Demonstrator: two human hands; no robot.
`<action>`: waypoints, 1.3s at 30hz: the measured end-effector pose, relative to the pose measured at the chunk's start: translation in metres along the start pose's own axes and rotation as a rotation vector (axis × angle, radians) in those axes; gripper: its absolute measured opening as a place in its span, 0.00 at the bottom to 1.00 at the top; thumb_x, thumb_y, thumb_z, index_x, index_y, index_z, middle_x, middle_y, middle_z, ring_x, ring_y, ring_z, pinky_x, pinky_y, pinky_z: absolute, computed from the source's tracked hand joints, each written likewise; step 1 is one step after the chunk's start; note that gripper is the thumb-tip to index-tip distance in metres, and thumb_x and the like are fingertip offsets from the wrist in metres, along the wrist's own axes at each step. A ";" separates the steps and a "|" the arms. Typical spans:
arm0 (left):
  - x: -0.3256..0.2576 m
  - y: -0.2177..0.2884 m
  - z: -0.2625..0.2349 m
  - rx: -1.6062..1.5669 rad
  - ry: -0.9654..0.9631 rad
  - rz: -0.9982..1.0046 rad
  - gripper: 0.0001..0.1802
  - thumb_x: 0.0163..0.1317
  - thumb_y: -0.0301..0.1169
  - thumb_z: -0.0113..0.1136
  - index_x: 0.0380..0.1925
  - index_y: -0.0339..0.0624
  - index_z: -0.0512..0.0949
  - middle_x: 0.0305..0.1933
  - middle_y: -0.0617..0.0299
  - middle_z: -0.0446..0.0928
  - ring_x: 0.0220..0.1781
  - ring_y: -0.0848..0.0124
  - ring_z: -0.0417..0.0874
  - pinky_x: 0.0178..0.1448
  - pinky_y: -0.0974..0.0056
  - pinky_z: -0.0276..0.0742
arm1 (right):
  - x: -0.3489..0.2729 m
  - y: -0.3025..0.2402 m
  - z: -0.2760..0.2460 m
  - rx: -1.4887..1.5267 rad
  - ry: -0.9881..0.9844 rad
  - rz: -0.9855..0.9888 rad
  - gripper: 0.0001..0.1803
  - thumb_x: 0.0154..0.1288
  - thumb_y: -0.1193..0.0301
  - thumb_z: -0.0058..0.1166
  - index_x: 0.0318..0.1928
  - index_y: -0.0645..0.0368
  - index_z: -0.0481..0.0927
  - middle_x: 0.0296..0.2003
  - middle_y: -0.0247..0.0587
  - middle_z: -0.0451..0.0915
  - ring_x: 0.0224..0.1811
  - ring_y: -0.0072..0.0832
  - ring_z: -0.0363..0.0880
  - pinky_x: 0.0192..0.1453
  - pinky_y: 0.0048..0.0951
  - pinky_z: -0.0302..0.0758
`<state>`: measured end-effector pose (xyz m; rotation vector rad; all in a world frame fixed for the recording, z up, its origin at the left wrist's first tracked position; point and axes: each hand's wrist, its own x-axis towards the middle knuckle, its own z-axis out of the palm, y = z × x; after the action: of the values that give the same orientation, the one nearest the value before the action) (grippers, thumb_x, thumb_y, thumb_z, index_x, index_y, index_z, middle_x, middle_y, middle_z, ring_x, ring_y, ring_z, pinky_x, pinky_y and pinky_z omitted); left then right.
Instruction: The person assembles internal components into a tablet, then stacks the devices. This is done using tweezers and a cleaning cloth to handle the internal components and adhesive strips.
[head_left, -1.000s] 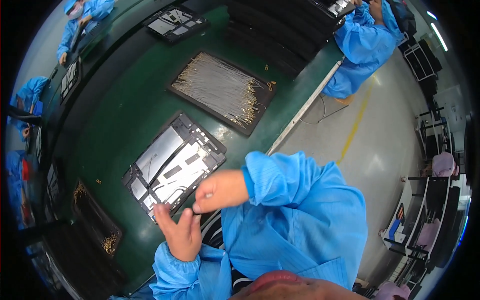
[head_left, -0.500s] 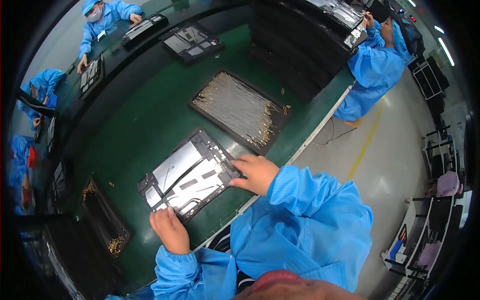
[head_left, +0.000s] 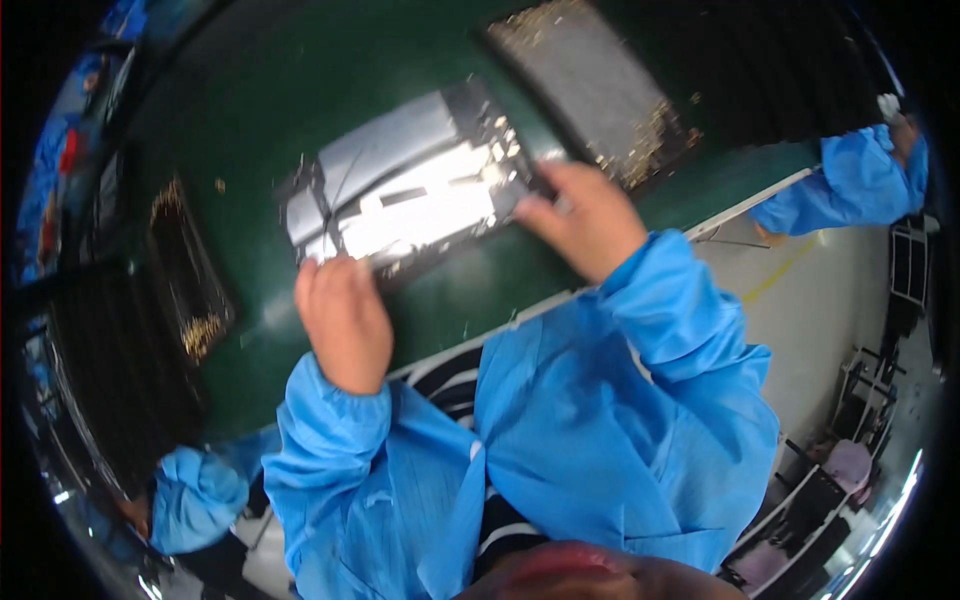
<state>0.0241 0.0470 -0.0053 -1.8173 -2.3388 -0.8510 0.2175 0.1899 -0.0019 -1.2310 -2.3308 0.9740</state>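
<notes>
**Both hands on the silver panel**

The left hand (head_left: 343,322) rests on the near edge of the flat silver panel (head_left: 405,195), fingers curled over that edge; the picture is blurred, so whether they truly pinch it I cannot tell. The right hand (head_left: 585,218) is closed lightly on the panel's right end, thumb and fingers meeting at its corner. The panel lies flat on the green table (head_left: 270,90), directly ahead of both hands. A dark tray of gold-tipped parts (head_left: 595,90) sits just beyond the right hand, and a second dark tray (head_left: 190,285) lies well off to the left of the left hand.

By my reading, the step in hand is squaring or lifting the panel; the next move calls for an even grip at both ends so the thin sheet does not flex.

Half a second ago the left hand lay short of the panel; now it touches it, and the head has dropped much closer
</notes>
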 end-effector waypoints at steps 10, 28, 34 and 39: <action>0.000 0.016 0.024 -0.124 -0.063 0.160 0.13 0.43 0.22 0.57 0.33 0.40 0.72 0.33 0.56 0.71 0.41 0.54 0.69 0.49 0.54 0.62 | 0.003 -0.026 0.024 0.887 -0.574 0.546 0.22 0.54 0.55 0.49 0.39 0.62 0.73 0.25 0.34 0.70 0.21 0.17 0.65 0.25 0.17 0.64; 0.011 0.029 0.053 -0.030 -0.128 0.176 0.06 0.47 0.26 0.53 0.28 0.40 0.73 0.31 0.59 0.72 0.42 0.59 0.69 0.48 0.57 0.61 | 0.014 -0.025 0.035 1.063 0.128 0.260 0.19 0.63 0.62 0.36 0.45 0.67 0.63 0.30 0.42 0.75 0.30 0.20 0.68 0.37 0.21 0.68; 0.013 0.027 0.054 -0.050 -0.163 0.133 0.06 0.47 0.26 0.53 0.28 0.41 0.73 0.31 0.59 0.72 0.42 0.59 0.69 0.49 0.57 0.60 | 0.009 -0.006 0.062 0.709 0.318 -0.143 0.15 0.65 0.66 0.32 0.44 0.64 0.62 0.32 0.43 0.75 0.32 0.21 0.69 0.41 0.23 0.67; 0.010 0.025 0.055 -0.013 -0.154 0.159 0.06 0.47 0.26 0.53 0.28 0.40 0.72 0.32 0.59 0.72 0.42 0.59 0.69 0.49 0.58 0.60 | 0.008 -0.003 0.069 0.671 0.319 -0.243 0.13 0.64 0.67 0.32 0.44 0.63 0.61 0.31 0.43 0.75 0.33 0.23 0.70 0.42 0.24 0.67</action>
<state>0.0593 0.0842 -0.0385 -2.1110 -2.2376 -0.7321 0.1721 0.1666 -0.0487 -0.7429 -1.6480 1.2221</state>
